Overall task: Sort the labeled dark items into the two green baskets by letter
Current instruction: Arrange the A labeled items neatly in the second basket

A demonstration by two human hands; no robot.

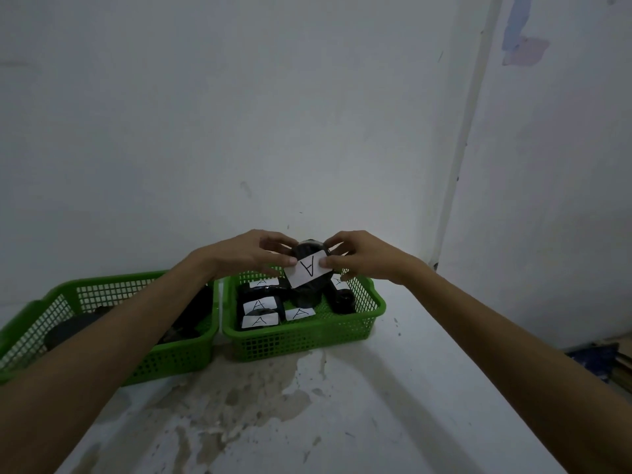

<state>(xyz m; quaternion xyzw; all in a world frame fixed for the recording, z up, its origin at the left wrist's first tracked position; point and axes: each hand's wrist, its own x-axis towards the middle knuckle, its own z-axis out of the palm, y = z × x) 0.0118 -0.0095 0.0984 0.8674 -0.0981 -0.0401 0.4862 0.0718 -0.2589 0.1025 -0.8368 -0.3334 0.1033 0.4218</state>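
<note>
A dark round item (pixel 307 249) with a white paper label marked "A" (pixel 307 269) hangs above the back of the right green basket (pixel 307 336). My left hand (pixel 253 253) pinches its left side and my right hand (pixel 362 256) pinches its right side. Inside that basket lie several dark items with "A" labels (pixel 259 305). The left green basket (pixel 171 357) holds dark items (pixel 73 330) whose labels are hidden, partly behind my left forearm.
Both baskets stand side by side against a white wall on a white, stained surface (pixel 307 405). The wall turns a corner at the right (pixel 455 200). Dark clutter (pixel 602 360) lies past the surface's right edge.
</note>
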